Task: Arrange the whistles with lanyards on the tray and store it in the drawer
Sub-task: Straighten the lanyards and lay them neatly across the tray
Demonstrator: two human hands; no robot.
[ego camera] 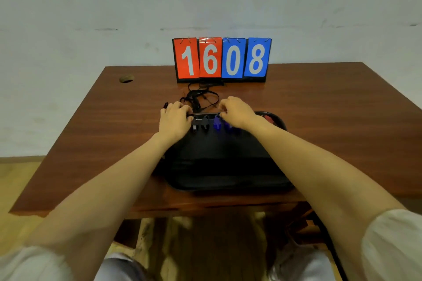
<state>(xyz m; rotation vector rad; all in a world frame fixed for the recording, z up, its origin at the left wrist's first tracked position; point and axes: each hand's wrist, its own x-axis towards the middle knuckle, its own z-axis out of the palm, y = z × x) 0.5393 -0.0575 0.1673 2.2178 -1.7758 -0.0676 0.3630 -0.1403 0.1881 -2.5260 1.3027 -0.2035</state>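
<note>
Tray point(228, 166) far rim gripped by left hand point(174, 121); right hand point(237, 112) likewise

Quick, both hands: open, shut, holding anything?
Left hand: fingers curled at the far rim of the tray beside the black whistles; grip cannot be told.
Right hand: fingers curled by the blue whistles; grip cannot be told.

Scoreboard point(222, 58) and tangled lanyards point(201, 97) crowd behind the tray point(223, 157).
</note>
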